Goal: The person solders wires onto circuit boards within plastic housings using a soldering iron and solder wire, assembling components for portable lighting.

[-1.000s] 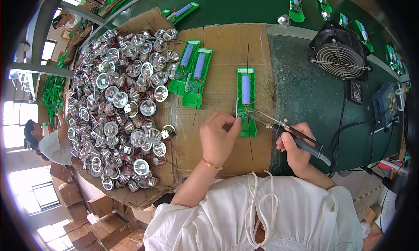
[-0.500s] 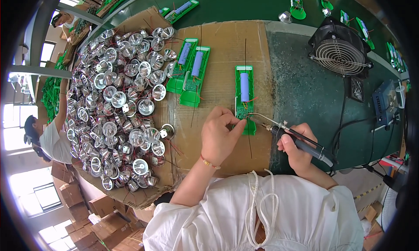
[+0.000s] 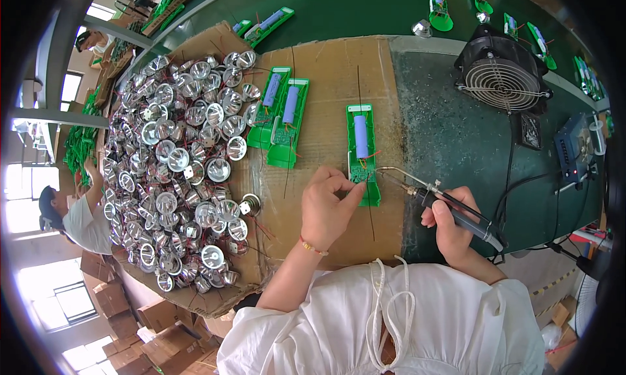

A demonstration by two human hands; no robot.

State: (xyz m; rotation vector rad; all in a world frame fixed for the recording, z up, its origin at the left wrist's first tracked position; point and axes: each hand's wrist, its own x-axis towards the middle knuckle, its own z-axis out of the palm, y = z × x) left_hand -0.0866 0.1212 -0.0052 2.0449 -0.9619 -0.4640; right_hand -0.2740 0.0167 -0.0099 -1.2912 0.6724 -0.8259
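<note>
A green plastic housing (image 3: 373, 197) lies upright on the cardboard in front of me, holding a purple cylindrical battery (image 3: 361, 137) and a small green circuit board (image 3: 359, 173) with thin wires. My left hand (image 3: 329, 202) is closed, thumb and forefinger pinched at the board's lower left; whatever sits between the fingertips is too small to make out. My right hand (image 3: 451, 220) grips a soldering iron (image 3: 450, 212) with a curved metal solder-feed tube (image 3: 407, 174). Tube end and iron tip are close to the board's right edge.
Left of me is a big heap of silver reflector cups (image 3: 177, 158) with red wires. Two more green housings (image 3: 285, 137) lie beside it on the cardboard (image 3: 326, 69). A black fan (image 3: 502, 75) and a blue soldering station (image 3: 575, 147) stand at right. Another person (image 3: 81, 212) works at far left.
The iron and feed tube have drawn back slightly right from the board. My left hand keeps its pinch at the board. The whole view has shifted a little.
</note>
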